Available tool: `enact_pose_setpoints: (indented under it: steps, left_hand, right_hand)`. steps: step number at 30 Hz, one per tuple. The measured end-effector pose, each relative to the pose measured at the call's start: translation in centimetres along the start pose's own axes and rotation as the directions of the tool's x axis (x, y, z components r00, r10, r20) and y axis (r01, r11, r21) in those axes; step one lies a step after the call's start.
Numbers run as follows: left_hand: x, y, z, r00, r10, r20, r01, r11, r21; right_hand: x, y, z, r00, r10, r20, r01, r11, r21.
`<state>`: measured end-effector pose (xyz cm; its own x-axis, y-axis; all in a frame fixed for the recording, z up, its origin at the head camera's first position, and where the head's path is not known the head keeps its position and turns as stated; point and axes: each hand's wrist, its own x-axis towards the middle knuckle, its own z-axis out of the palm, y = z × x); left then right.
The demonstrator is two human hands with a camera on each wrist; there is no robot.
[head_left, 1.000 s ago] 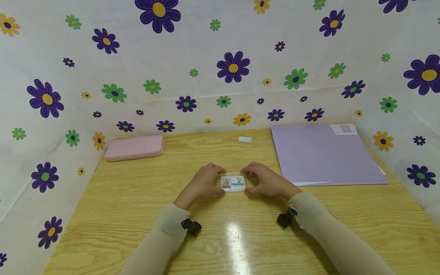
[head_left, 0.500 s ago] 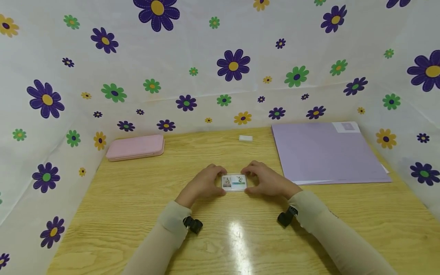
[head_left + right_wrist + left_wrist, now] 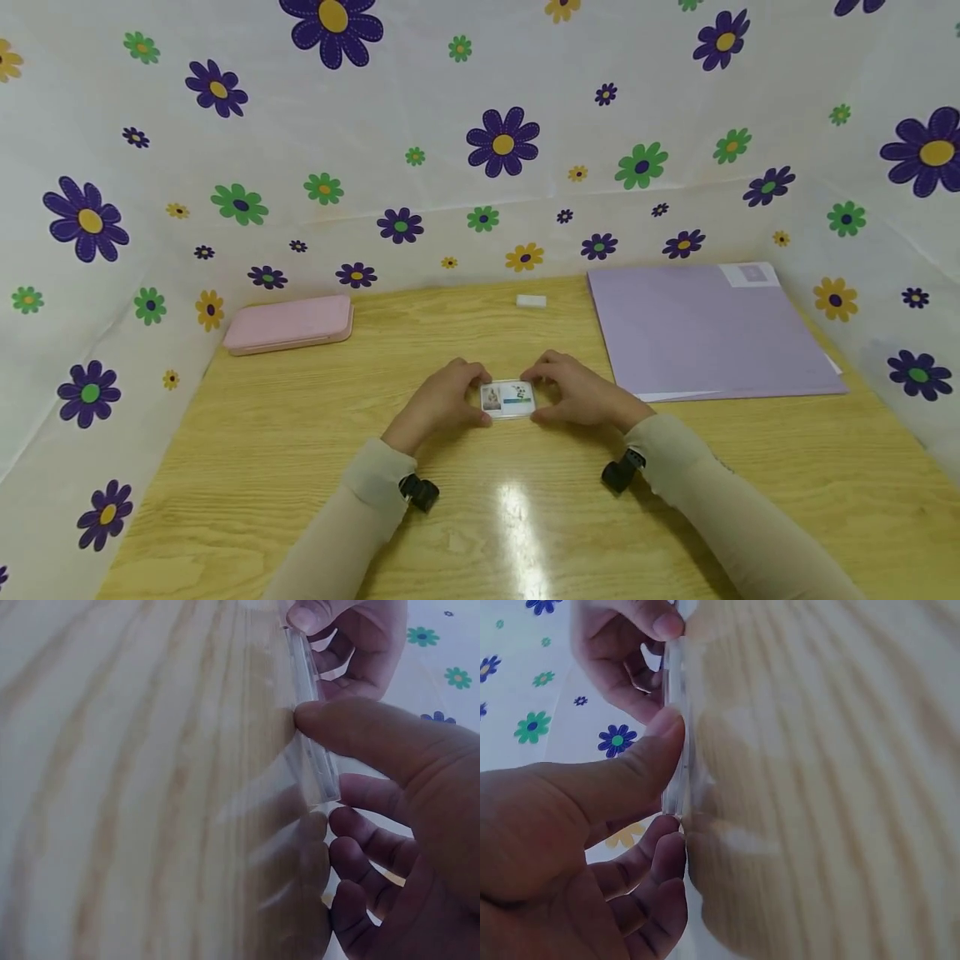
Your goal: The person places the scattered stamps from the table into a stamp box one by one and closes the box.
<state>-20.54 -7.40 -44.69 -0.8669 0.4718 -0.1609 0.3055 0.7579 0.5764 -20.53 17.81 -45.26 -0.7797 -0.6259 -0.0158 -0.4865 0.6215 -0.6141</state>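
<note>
A clear plastic card case (image 3: 507, 400) lies flat at the middle of the wooden table, with a card inside that bears a small picture and a green-and-blue print. My left hand (image 3: 444, 400) pinches its left end, thumb at the near edge and fingers at the far edge. At the right end, my right hand (image 3: 579, 395) grips it the same way. Seen edge-on in the left wrist view, the case (image 3: 676, 769) sits at the tabletop, the left thumb along its side. In the right wrist view the case (image 3: 313, 720) shows clear walls between both hands.
A pink pencil case (image 3: 289, 323) lies at the back left of the wooden table (image 3: 300, 500). Behind the hands is a small white block (image 3: 531, 301). A purple folder (image 3: 708, 333) with white paper edges lies at the right. A flowered cloth (image 3: 420, 100) surrounds the back and sides.
Both hands keep their hold at the two ends of the card case, which stays in place. The head view shifts slightly.
</note>
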Motion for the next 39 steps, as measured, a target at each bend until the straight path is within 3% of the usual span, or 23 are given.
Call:
enact_pose_setpoints:
  steps: [6,14,24,31,39]
  left_hand:
    - [0.3,0.2,0.5,0.999,-0.038,-0.035,0.043,0.989,0.145]
    - [0.3,1.6,0.6,0.993,-0.051,-0.109,0.076,0.970,0.232]
    - [0.5,1.8,0.7,0.993,-0.052,-0.105,0.064,0.991,0.115]
    - [0.4,1.7,0.4,0.999,-0.038,-0.023,0.039,0.995,0.087]
    - [0.0,1.2,-0.3,0.999,-0.041,0.022,0.040,0.999,0.017]
  right_hand:
    - [0.0,-0.5,0.1,1.000,0.028,0.006,-0.028,1.000,0.005]
    - [0.0,-0.6,0.2,0.995,0.103,0.016,-0.103,0.995,0.016]
    - [0.0,-0.2,0.3,0.992,0.127,-0.006,-0.127,0.990,0.065]
    - [-0.2,0.1,0.3,0.991,0.133,0.005,-0.133,0.990,0.043]
    - [-0.1,-0.3,0.0,0.992,0.125,0.015,-0.125,0.992,0.024]
